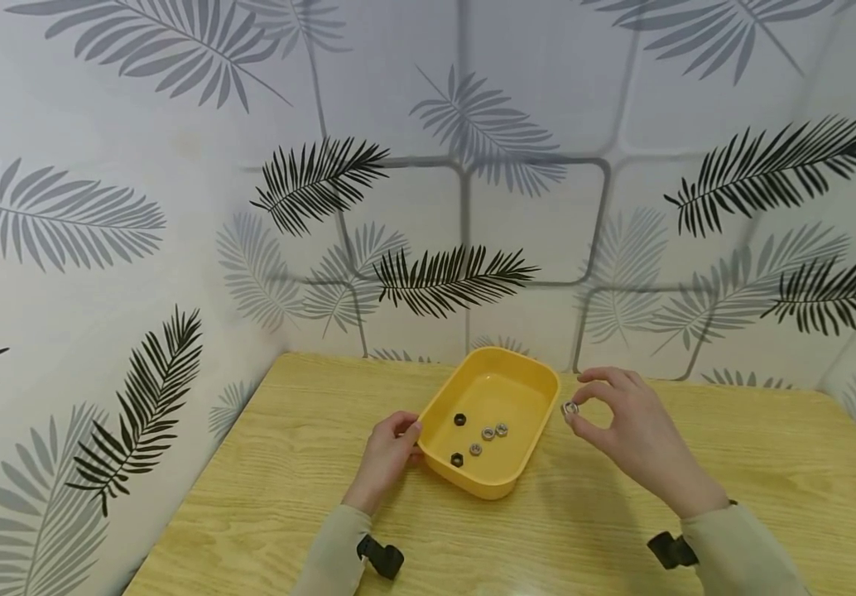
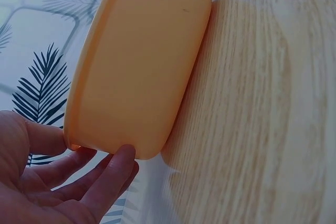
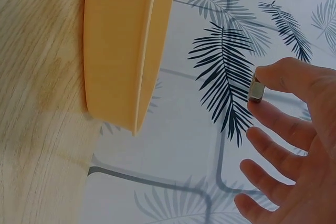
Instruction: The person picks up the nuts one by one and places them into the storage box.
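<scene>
Right hand [image 1: 625, 430] pinches nut [image 1: 570, 408]

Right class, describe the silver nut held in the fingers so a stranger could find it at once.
Start at the yellow plastic tray on the wooden table. Just beyond its right rim, the right hand pinches a silver metal hex nut; unlike the nuts in the tray, it is held up.

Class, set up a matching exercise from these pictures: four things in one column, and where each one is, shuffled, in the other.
Things:
1. silver metal hex nut
2. yellow plastic tray
3. left hand
4. black hex nuts

Places:
A. on the wooden table
B. pinched in the right hand beside the tray
C. inside the tray, with silver nuts
D. against the tray's left wall

Pairs: 1-B, 2-A, 3-D, 4-C
</scene>
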The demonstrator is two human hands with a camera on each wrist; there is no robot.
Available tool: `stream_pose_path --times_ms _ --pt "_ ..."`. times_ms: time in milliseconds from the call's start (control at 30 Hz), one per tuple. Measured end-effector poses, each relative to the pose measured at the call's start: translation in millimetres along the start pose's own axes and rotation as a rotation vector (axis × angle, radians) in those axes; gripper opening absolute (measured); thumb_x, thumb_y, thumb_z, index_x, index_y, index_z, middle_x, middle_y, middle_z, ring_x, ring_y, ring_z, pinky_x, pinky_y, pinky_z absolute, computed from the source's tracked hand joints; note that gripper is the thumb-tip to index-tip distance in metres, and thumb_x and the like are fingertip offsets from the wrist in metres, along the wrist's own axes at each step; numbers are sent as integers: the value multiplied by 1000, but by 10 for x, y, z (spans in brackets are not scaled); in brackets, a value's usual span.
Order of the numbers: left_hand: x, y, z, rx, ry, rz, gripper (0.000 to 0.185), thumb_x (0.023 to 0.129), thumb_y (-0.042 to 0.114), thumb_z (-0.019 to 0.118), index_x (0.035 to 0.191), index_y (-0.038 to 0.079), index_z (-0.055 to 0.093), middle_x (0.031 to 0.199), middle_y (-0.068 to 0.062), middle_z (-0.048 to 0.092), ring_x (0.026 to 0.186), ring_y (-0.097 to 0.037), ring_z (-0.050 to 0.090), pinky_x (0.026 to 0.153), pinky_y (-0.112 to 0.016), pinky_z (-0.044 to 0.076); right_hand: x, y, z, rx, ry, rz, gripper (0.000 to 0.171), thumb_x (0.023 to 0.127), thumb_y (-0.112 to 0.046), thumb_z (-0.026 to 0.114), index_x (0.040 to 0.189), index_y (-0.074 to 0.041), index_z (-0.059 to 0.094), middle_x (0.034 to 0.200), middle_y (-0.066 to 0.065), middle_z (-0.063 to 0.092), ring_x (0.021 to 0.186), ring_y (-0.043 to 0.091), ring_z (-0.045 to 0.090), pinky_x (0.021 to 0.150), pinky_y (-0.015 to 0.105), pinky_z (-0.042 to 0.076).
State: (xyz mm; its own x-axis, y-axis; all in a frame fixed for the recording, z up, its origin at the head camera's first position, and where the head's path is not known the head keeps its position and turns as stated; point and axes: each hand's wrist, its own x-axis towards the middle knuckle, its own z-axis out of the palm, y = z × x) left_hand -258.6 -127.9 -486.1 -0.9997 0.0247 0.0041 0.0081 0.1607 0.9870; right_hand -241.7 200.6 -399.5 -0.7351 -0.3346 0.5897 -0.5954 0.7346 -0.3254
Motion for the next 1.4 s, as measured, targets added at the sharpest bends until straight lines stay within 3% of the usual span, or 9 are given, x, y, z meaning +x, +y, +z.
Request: stream_pose_path --times_ms 267,400,833,1400 --pt "-45 85 -5 -9 -2 -1 30 104 12 49 124 -9 56 113 -26 58 91 -30 65 81 -46 56 41 29 34 -2 22 -9 14 82 -15 79 91 -12 69 118 11 61 111 36 50 91 56 41" --pt "0 -8 -4 -10 -5 9 30 104 14 49 124 -8 57 113 -24 58 90 -28 65 80 -43 57 60 29 63 1 5 12 13 83 -16 79 92 -12 70 119 12 60 113 38 48 92 58 39" --pt "-16 10 -10 -32 -13 11 32 104 15 49 126 -8 56 114 -25 57 97 -34 64 82 -45 56 188 -9 175 30 -18 56 13 86 -21 77 94 -13 69 123 12 59 119 38 46 96 60 35" --pt "5 -19 -5 -5 -3 13 29 104 13 49 123 -7 58 111 -23 59 90 -28 65 79 -41 58 358 -55 327 64 -60 120 15 88 -22 75 95 -9 70 125 13 58 121 37 44 101 60 33"
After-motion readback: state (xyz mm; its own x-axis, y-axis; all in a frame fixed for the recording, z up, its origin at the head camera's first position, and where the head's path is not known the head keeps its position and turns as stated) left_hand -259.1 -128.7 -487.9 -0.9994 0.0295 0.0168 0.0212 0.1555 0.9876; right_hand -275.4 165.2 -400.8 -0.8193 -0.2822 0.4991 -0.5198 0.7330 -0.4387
